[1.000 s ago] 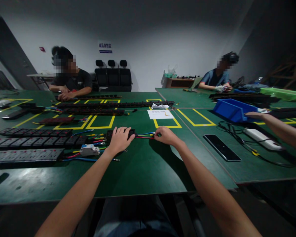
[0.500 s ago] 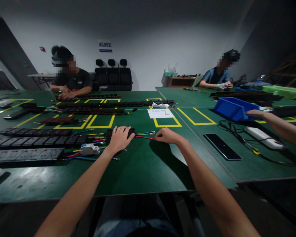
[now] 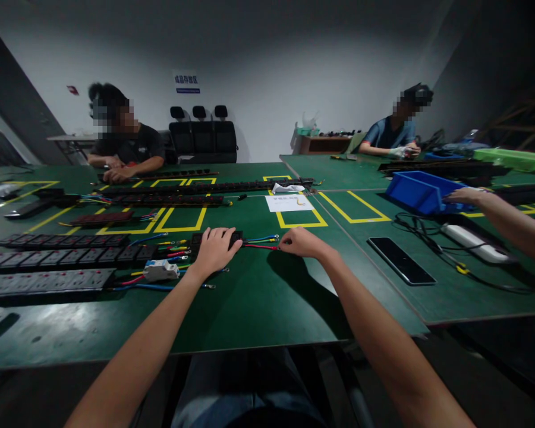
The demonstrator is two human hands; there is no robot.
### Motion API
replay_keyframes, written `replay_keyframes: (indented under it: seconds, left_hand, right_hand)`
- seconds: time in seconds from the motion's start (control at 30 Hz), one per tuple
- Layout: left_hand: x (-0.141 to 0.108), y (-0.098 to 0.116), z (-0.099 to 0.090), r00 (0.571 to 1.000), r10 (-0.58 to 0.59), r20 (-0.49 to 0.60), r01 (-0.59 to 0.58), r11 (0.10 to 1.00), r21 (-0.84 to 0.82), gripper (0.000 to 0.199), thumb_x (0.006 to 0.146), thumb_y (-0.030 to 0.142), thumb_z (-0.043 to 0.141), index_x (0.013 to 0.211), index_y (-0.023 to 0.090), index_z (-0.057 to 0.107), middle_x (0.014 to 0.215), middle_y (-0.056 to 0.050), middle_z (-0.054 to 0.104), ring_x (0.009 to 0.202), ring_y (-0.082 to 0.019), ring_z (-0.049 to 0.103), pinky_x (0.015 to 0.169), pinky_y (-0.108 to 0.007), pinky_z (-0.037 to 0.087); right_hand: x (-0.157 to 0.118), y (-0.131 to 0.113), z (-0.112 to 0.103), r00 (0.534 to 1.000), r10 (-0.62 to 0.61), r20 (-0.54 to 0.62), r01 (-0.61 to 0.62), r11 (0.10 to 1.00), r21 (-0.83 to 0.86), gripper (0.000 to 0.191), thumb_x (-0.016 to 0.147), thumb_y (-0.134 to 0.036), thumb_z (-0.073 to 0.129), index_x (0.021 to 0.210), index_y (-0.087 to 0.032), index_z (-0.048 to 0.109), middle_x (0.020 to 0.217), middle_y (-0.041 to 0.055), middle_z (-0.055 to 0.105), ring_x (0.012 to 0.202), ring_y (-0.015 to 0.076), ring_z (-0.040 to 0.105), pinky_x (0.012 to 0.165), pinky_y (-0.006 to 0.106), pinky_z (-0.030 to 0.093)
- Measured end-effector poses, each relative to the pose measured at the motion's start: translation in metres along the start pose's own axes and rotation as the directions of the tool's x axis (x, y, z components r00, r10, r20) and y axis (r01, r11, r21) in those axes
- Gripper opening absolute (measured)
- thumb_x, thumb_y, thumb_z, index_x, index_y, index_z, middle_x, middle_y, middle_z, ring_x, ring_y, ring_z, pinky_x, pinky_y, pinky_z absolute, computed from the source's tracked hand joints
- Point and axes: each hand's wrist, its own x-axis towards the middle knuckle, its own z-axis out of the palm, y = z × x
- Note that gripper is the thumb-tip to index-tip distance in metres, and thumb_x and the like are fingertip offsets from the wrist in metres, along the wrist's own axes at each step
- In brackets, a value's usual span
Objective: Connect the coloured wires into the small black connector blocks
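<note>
The black socket block lay on the green tabletop, in front of the person and mostly covered by the left hand. That hand was palm down, its fingers stretched out and a little apart, the thumb along the near side; whether it gripped the block or only rested on it could not be told.

From the block's right end ran a red wire and, just beyond it, a blue wire, the latter tipped with a metal ring. The right hand had its fingers curled in and the thumb and fingertips drawn together, pinching the far end of the red wire; its forearm cast a shadow on the table.

To the left lay a long grey socket strip, with a white module among the wires at its end. Beyond the hands, a white sheet of paper lay near a yellow marked rectangle. A phone and a white power strip lay on the right. Farther over, a co-worker's hand was at the right end of a blue bin.
</note>
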Motion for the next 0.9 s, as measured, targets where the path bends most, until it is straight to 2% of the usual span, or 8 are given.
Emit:
replay_keyframes:
  seconds: [0.13, 0.33, 0.53, 0.73, 0.9]
  left_hand:
    - [-0.0003, 0.0005, -0.0016, 1.0, -0.004, 0.007, 0.004, 1.0, -0.015, 0.06, 0.104, 0.056, 0.031, 0.143, 0.019, 0.057, 0.138, -0.015, 0.062, 0.131, -0.032, 0.053, 0.12, -0.057, 0.027]
    - [-0.0012, -0.0001, -0.0017, 1.0, -0.003, 0.006, 0.003, 1.0, -0.023, 0.059, 0.104, 0.057, 0.032, 0.143, 0.02, 0.056, 0.139, -0.014, 0.062, 0.131, -0.032, 0.053, 0.12, -0.057, 0.027]
    - [-0.0009, 0.0, -0.0021, 1.0, 0.001, 0.005, 0.0, 1.0, -0.018, 0.061, 0.104, 0.057, 0.032, 0.143, 0.018, 0.057, 0.138, -0.015, 0.062, 0.131, -0.032, 0.053, 0.119, -0.057, 0.028]
    - [-0.0014, 0.0009, -0.002, 1.0, 0.001, -0.007, -0.001, 1.0, -0.005, 0.059, 0.103, 0.056, 0.033, 0.142, 0.018, 0.058, 0.137, -0.015, 0.063, 0.129, -0.032, 0.054, 0.119, -0.057, 0.028]
    - [-0.0013, 0.0005, -0.0016, 1.0, -0.002, 0.0, 0.002, 1.0, -0.004, 0.06, 0.103, 0.056, 0.033, 0.143, 0.019, 0.057, 0.137, -0.014, 0.063, 0.13, -0.032, 0.054, 0.119, -0.057, 0.028]
  right_hand:
    - [0.0, -0.0047, -0.0013, 0.998, 0.01, -0.067, -0.016, 0.997, -0.077, 0.025, 0.086, -0.022, 0.058, 0.082, -0.017, 0.083, 0.07, 0.0034, 0.072, 0.059, 0.0119, 0.056, 0.057, 0.025, 0.032]
    - [0.0002, -0.0052, -0.0023, 0.99, 0.043, -0.137, -0.056, 0.994, -0.094, 0.023, 0.086, -0.023, 0.06, 0.084, -0.02, 0.083, 0.075, 0.0056, 0.075, 0.063, 0.0149, 0.061, 0.057, 0.027, 0.032]
    - [0.0001, -0.007, -0.001, 0.999, 0.049, -0.012, -0.05, 0.994, -0.095, 0.022, 0.085, -0.022, 0.062, 0.079, -0.019, 0.083, 0.071, 0.0041, 0.074, 0.06, 0.0139, 0.06, 0.057, 0.025, 0.033]
    - [-0.0009, -0.0081, -0.0019, 0.993, 0.062, -0.1, -0.077, 0.986, -0.145, 0.025, 0.089, -0.025, 0.06, 0.09, -0.022, 0.085, 0.076, 0.006, 0.076, 0.066, 0.0169, 0.065, 0.058, 0.026, 0.034]
    - [0.0002, -0.0048, 0.0005, 0.996, 0.065, -0.067, -0.074, 0.988, -0.138, 0.024, 0.088, -0.023, 0.061, 0.09, -0.023, 0.085, 0.083, 0.0056, 0.078, 0.073, 0.0185, 0.069, 0.061, 0.025, 0.038]
